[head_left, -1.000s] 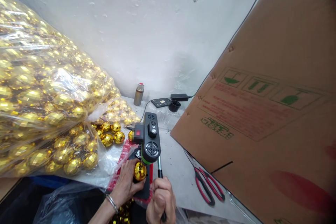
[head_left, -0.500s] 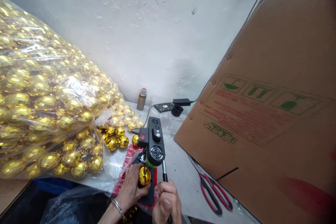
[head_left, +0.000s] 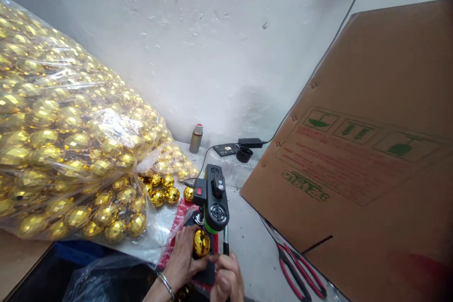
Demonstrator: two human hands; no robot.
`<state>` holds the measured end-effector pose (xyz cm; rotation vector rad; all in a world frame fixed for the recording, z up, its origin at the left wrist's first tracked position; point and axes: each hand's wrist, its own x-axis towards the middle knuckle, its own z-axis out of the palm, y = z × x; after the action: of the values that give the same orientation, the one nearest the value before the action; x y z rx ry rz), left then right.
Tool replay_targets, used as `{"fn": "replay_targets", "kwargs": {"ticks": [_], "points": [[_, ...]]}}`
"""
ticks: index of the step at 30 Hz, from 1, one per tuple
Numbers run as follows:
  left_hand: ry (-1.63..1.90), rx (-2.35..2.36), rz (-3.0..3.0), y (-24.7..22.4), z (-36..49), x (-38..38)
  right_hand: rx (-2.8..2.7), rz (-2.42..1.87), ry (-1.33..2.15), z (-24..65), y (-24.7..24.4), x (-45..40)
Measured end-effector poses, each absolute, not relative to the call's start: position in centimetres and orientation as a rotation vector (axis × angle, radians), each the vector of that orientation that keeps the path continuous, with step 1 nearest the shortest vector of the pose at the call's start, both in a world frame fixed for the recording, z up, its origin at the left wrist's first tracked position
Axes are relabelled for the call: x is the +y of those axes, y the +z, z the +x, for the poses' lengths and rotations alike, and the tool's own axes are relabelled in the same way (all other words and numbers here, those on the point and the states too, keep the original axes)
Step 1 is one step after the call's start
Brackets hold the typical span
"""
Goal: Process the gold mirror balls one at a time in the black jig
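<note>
Left: clear bag bulged with gold balls; loose balls lay just beside it. Left hand gripped gold ball between fingers and thumb, ball at hand's right, directly under head of black machine. Right hand was closed round lever. Farther right, scissors lay near carton.

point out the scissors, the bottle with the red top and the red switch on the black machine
scissors (head_left: 294, 277): head view, black-and-red handle
bottle (head_left: 196, 142): head view, body
red switch (head_left: 199, 191): head view, face
</note>
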<state>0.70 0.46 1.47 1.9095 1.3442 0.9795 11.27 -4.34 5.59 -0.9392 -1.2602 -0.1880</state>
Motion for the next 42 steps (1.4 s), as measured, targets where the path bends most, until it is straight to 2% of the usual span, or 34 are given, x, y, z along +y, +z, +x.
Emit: {"fn": "replay_targets", "kwargs": {"ticks": [7,13,16,20,23,28,33,35,40,42], "points": [[0.981,1.363,1.867,2.4,1.1,0.4,-1.342,-0.933,-0.375,11.5,6.0,-4.2],[0.979,1.339,1.867,2.1,0.5,-0.2,-1.284,-1.020,-0.059,11.6,15.0,-4.9],[0.962,1.258,1.939,0.9,-1.4,-1.8,-1.278,-0.999,-0.016,11.5,17.8,-4.9],[1.005,1.265,2.106,0.8,-4.5,-1.6,-1.307,-0.947,-0.048,11.1,17.2,-4.7],[1.091,1.498,2.197,3.1,-5.8,2.7,-1.343,-0.920,-0.066,11.0,16.0,-4.9],[0.827,1.617,2.273,6.4,-6.5,11.4,-1.383,-0.922,-0.047,11.5,15.4,-5.2],[0.848,1.544,2.229,6.7,-6.8,12.0,-1.469,-0.897,-0.075,12.2,15.4,-5.1],[0.909,1.526,2.098,6.7,-6.6,10.2,-1.461,-0.914,-0.068,12.3,15.8,-5.1],[1.166,1.197,1.121,6.1,-5.0,4.5,-1.397,-0.960,-0.012,11.8,17.5,-4.9],[1.173,1.177,1.015,5.4,-4.0,3.0,-1.385,-0.977,0.001,11.7,18.1,-4.8]]}}
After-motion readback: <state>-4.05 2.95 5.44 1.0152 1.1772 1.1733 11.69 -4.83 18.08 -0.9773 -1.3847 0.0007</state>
